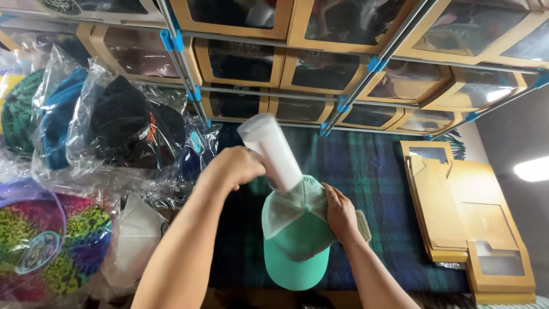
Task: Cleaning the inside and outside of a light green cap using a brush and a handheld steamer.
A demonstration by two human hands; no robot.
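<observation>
Item: teal trucker cap (297, 240) with pale mesh back panels, lying at the centre of the dark blue-green plaid cloth (377, 171), brim toward six o'clock and crown opening toward twelve. Your right hand (341, 213) sits at the cap's three o'clock edge, fingers curled onto the mesh, pinning it; something tan and woolly shows just beyond that hand, kind not clear. Your left hand (233, 167), at the cap's eleven o'clock, is clenched around a clear plastic bag (270, 151), which is blurred and slants from the cap's top edge up toward twelve. Status, as a judgement: the cap is loose and unbagged, the bag only meets its upper edge, so the packing of this piece looks barely begun; bagging it, and boxing it if that follows, looks to remain. Surroundings: at nine o'clock, a heap of bagged caps (114, 126) in black, blue and green, already sleeved in clear plastic; at seven o'clock, a rainbow leopard-print hat (63, 240) and a white folded item beside it. At three to four o'clock, a stack of flat, unfolded kraft window boxes (457, 212) lies on the cloth. From ten to two o'clock, a metal rack with blue clips carries rows of assembled kraft window boxes (320, 71), dark contents showing behind the film.
</observation>
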